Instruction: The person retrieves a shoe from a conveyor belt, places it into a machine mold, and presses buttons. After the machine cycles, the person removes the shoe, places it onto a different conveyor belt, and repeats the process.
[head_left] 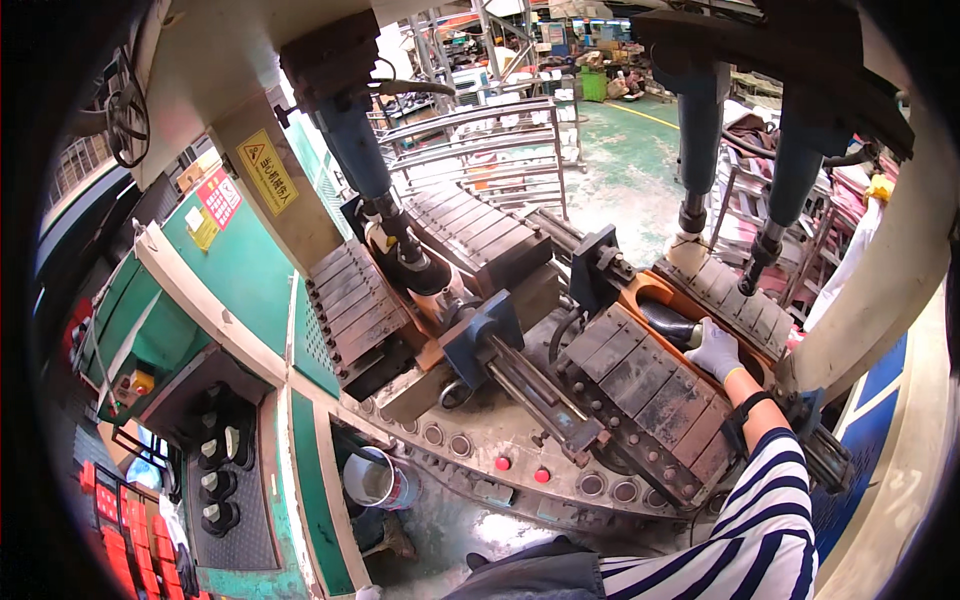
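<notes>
My right hand (714, 351), in a white glove, reaches into the right station of a shoe press. Its fingers are closed around the near end of a glossy black shoe (668, 324), which lies between orange-brown pads (640, 287). Dark segmented metal blocks (650, 385) flank the shoe on the near side, and lighter blocks (735, 300) on the far side. Above them hang two blue press cylinders (785, 195). At the left station, another cylinder (350, 145) comes down onto a partly hidden shoe-shaped piece (432, 298). Only a small white patch at the lower edge may be my left glove; no fingers show.
Red buttons (502, 463) and round gauges (460, 444) line the machine's front panel. A bucket (372, 482) stands below at left. Several dark shoes (215, 485) sit on a shelf in the green cabinet. Metal racks (480, 140) stand behind the press.
</notes>
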